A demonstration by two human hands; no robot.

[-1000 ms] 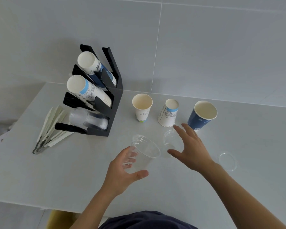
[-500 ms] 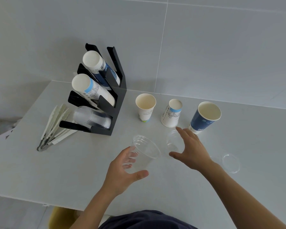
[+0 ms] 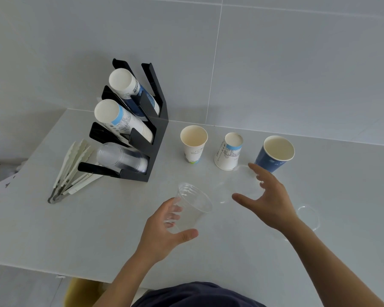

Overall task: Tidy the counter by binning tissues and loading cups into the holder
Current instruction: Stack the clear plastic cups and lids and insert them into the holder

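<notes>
Left hand (image 3: 164, 231) grips a clear cup (image 3: 191, 207); right hand (image 3: 268, 200) spreads wide over another (image 3: 235, 187).

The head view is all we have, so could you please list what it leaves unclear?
- Clear cup under the right hand: motion-blurred, so contact is uncertain.
- Holder stacks: cup counts hidden by its black arms.
- Yellow object below the counter: mostly hidden by the edge.
</notes>
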